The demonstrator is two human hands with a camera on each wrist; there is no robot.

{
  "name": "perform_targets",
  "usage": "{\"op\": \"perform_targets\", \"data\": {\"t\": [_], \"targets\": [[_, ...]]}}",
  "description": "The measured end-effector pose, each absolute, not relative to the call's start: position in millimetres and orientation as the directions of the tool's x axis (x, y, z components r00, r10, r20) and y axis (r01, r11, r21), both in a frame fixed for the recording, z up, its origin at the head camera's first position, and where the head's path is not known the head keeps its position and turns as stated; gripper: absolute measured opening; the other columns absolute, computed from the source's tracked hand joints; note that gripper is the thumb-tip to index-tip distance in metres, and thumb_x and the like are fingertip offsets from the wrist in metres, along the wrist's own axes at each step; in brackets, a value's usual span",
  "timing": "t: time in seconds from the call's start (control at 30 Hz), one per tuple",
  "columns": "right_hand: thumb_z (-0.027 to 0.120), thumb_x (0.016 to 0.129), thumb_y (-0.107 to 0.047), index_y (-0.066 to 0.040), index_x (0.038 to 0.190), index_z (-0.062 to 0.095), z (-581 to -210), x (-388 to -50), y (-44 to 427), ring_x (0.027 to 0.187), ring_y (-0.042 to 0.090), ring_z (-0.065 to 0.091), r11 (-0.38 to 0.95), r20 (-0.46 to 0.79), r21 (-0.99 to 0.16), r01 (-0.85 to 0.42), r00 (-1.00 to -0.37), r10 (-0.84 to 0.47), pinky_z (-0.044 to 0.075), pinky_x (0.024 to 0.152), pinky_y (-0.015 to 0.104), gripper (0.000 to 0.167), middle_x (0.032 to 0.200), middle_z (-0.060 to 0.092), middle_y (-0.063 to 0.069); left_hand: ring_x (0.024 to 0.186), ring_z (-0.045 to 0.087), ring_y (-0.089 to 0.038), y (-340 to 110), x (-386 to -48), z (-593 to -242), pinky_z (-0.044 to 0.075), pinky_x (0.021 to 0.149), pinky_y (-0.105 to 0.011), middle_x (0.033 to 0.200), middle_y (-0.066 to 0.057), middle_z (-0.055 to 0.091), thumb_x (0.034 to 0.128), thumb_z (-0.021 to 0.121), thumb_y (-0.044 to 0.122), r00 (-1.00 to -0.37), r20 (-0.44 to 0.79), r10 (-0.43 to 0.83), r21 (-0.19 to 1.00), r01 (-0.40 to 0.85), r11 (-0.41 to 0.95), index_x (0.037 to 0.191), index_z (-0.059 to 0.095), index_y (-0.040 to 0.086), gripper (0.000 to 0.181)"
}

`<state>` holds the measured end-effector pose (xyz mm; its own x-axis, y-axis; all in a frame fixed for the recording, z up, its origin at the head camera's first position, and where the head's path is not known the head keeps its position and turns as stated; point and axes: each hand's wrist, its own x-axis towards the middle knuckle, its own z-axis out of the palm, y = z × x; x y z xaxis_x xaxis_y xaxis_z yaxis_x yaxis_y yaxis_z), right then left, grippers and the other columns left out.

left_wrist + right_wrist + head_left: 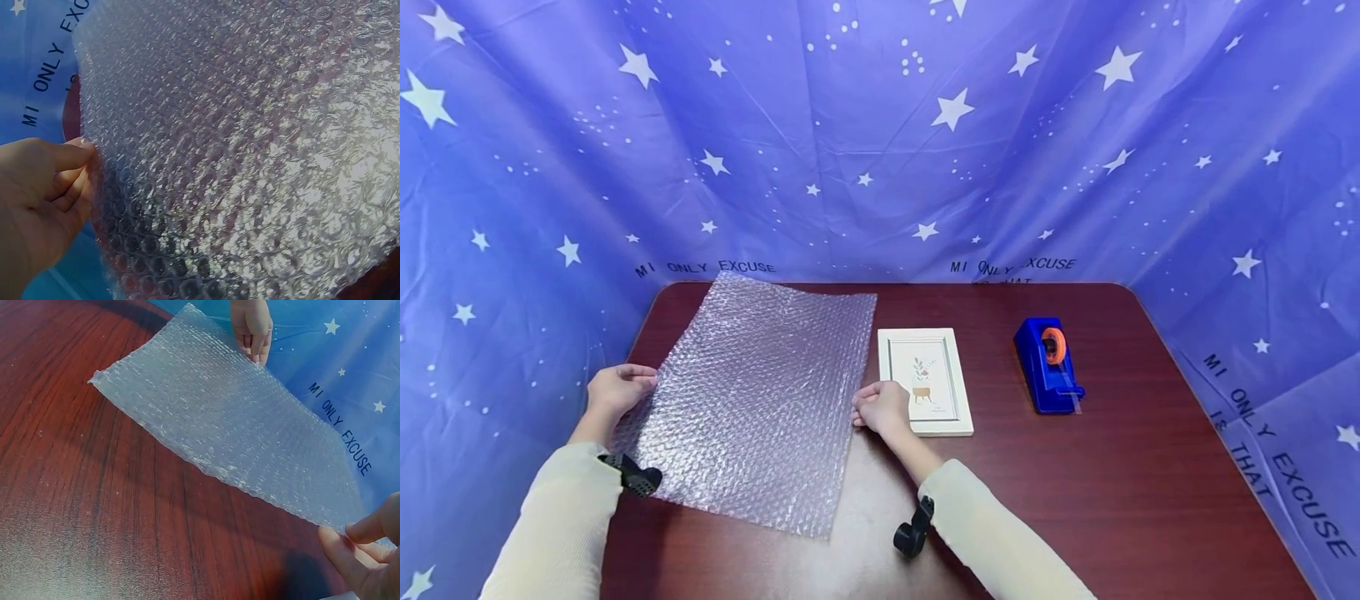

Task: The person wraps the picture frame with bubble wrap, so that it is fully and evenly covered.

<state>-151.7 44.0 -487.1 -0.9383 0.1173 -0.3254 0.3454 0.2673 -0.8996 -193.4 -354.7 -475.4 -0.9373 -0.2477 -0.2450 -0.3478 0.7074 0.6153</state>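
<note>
A sheet of clear bubble wrap [752, 400] is held raised over the left part of the table, tilted. The left hand [617, 390] pinches its left edge; in the left wrist view thumb and fingers of that hand [44, 200] meet at the edge of the wrap [219, 150]. At the right edge, the right hand [883, 408] pinches the wrap, beside the picture frame [962, 392]. The right wrist view shows the right hand [369, 550] with thumb and finger on the wrap's edge [206, 412], and the left hand [251, 328] across from it.
A blue tape dispenser [1047, 375] with an orange roll stands on the dark red table [1120, 483], right of the white picture frame. Blue cloth [880, 142] with white stars hangs behind the table and at both sides.
</note>
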Motion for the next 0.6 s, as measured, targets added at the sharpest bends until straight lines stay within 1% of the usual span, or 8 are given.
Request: {"op": "perform_targets", "data": {"t": [0.1,0.23,0.3,0.33,0.4,0.47,0.6], "targets": [[0.063,0.083,0.006,0.011,0.089,0.067,-487.1,-151.0,42.4,0.053,0.017,0.069,0.250,-0.333,-0.902,0.352,-0.936,0.117,0.059,0.055,0.026,0.008,0.078,0.073,0.024,0.061,0.046,0.013,-354.7,-192.8,-476.6,0.040,0.071,-0.019,0.066,0.017,0.069,0.0882,0.063,0.017,-0.935,-0.240,-0.262,0.606,-0.355,0.711,0.113,0.064,-0.009,0.036],[0.063,0.082,0.009,0.012,0.090,0.067,-487.2,-150.3,41.6,0.053,0.019,0.070,0.234,-0.338,-0.904,0.357,-0.934,0.119,0.060,0.056,0.029,0.009,0.079,0.072,0.025,0.063,0.045,0.011,-354.3,-191.9,-477.7,0.045,0.086,-0.038,0.064,0.017,0.068,0.0883,0.063,0.019,-0.931,-0.233,-0.283,0.599,-0.366,0.712,0.112,0.065,-0.008,0.035],[0.063,0.081,0.010,0.011,0.090,0.067,-487.3,-150.1,41.8,0.054,0.020,0.070,0.249,-0.321,-0.906,0.342,-0.939,0.121,0.060,0.057,0.031,0.010,0.078,0.073,0.024,0.065,0.045,0.009,-354.3,-191.8,-478.3,0.044,0.091,-0.045,0.064,0.016,0.068,0.0880,0.062,0.019,-0.930,-0.228,-0.289,0.596,-0.368,0.714,0.110,0.065,-0.007,0.035],[0.062,0.080,0.011,0.011,0.090,0.067,-487.5,-149.9,41.9,0.054,0.021,0.070,0.258,-0.311,-0.907,0.333,-0.942,0.124,0.060,0.057,0.032,0.011,0.078,0.073,0.024,0.065,0.046,0.008,-354.2,-191.9,-478.9,0.044,0.092,-0.046,0.064,0.015,0.068,0.0881,0.062,0.018,-0.929,-0.229,-0.291,0.598,-0.370,0.711,0.110,0.065,-0.008,0.034],[0.061,0.080,0.011,0.010,0.090,0.067,-487.3,-150.1,42.1,0.054,0.023,0.069,0.275,-0.295,-0.906,0.321,-0.946,0.131,0.061,0.057,0.035,0.012,0.076,0.073,0.022,0.065,0.046,0.007,-353.6,-192.1,-479.7,0.045,0.090,-0.043,0.064,0.016,0.067,0.0881,0.062,0.018,-0.927,-0.233,-0.293,0.598,-0.374,0.709,0.110,0.065,-0.007,0.034],[0.059,0.080,0.011,0.008,0.091,0.067,-486.9,-151.0,42.1,0.055,0.026,0.070,0.291,-0.282,-0.905,0.311,-0.950,0.136,0.061,0.058,0.037,0.013,0.076,0.073,0.021,0.064,0.047,0.007,-353.7,-192.8,-481.1,0.045,0.085,-0.036,0.064,0.017,0.066,0.0885,0.061,0.019,-0.926,-0.238,-0.293,0.594,-0.378,0.710,0.111,0.065,-0.007,0.034],[0.057,0.080,0.010,0.007,0.092,0.068,-485.3,-153.8,42.1,0.060,0.031,0.071,0.295,-0.276,-0.905,0.308,-0.950,0.145,0.061,0.058,0.038,0.016,0.077,0.074,0.020,0.063,0.047,0.007,-355.0,-194.1,-483.1,0.039,0.076,-0.027,0.063,0.018,0.064,0.0888,0.062,0.020,-0.927,-0.235,-0.292,0.593,-0.375,0.713,0.110,0.065,-0.007,0.034]]}}
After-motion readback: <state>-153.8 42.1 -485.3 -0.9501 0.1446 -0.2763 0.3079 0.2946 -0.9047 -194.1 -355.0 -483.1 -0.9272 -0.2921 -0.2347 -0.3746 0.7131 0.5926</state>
